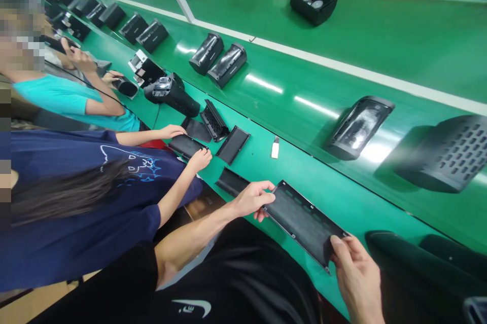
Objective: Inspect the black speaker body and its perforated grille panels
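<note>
Between my two hands is a long black plastic panel (304, 222), tilted over the green bench, with a dark sheet across its face and small clips along its edges. My left hand (254, 198) pinches its far-left end, thumb on top. At the near-right end my right hand (355, 268) grips the corner, thumb pressing on the face. Just left of my left hand, a similar black panel (233, 182) lies on the bench, partly hidden behind my wrist. A small white-and-dark tool (275, 147) lies beyond the panel.
A co-worker in navy beside me handles another black panel (186, 146). Black speaker-like housings (359, 126) stand on the green belt (281, 116), including a perforated one (449, 154) at right. Dark curved covers (407, 263) lie by my right hand. Farther left, another person holds a black part (126, 87).
</note>
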Tool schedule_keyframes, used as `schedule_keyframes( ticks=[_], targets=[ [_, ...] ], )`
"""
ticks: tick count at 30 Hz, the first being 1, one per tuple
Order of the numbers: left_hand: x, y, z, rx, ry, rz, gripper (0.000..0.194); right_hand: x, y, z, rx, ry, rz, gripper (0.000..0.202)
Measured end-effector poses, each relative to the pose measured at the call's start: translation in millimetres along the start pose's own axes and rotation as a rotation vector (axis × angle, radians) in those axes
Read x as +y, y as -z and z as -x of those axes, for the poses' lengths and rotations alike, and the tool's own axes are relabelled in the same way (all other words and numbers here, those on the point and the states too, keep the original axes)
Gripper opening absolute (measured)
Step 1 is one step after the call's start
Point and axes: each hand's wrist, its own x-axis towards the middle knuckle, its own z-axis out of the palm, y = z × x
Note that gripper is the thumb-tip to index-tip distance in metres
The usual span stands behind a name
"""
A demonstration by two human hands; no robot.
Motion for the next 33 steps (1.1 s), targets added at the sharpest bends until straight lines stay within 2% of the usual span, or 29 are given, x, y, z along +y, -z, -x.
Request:
schedule_keyframes(
  ticks=[12,26,33],
  targets=[
    [-5.1,2.4,-3.0,0.001,-0.003,-0.003,0.022,-3.8,-2.9,3.6,0.012,-0.066,-0.030,0.058],
    [-1.0,5.9,-5.0,-0.032,0.022,0.008,0.024,-0.2,-4.3,0.6,0.004,-0.077,-0.050,0.059],
    [-2.6,6.8,-6.8,-0.030,0.016,0.016,0.022,-7.1,-7.7,1.8,0.007,-0.076,-0.077,0.062]
  ],
)
